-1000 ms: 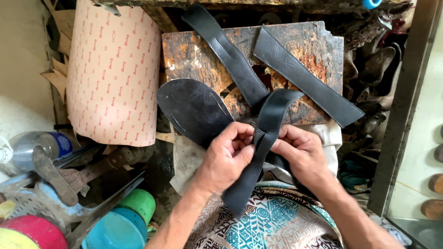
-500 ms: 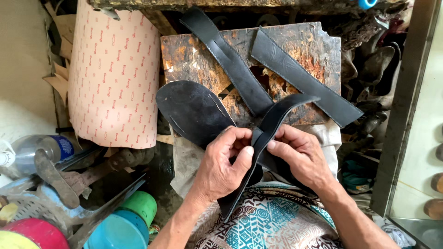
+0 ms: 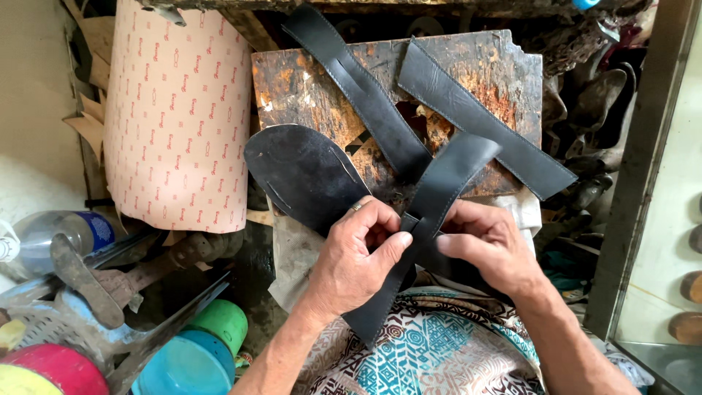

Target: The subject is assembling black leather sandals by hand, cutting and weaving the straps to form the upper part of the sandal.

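While both hands work over the lap, we note the left hand (image 3: 351, 260) pinching a black leather strap (image 3: 439, 190) between thumb and fingers. Right hand (image 3: 486, 245) fingers press the strap's far side. A black sole (image 3: 303, 172) lies just beyond the left fingertips.

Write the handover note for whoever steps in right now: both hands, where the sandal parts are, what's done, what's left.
Left hand: closed, thumb and fingers pinching the black strap where it meets the sole's edge.
Right hand: closed, grip on the same strap from the other side.
Black sole: lies partly over the worn wooden block, its near end under the hands; slits show in it.
Two more black straps run from the hands up across the block.
Done: three straps gathered at the sole.
Left: whether the pinched strap is fully seated cannot be seen; the far ends of all the straps lie loose.
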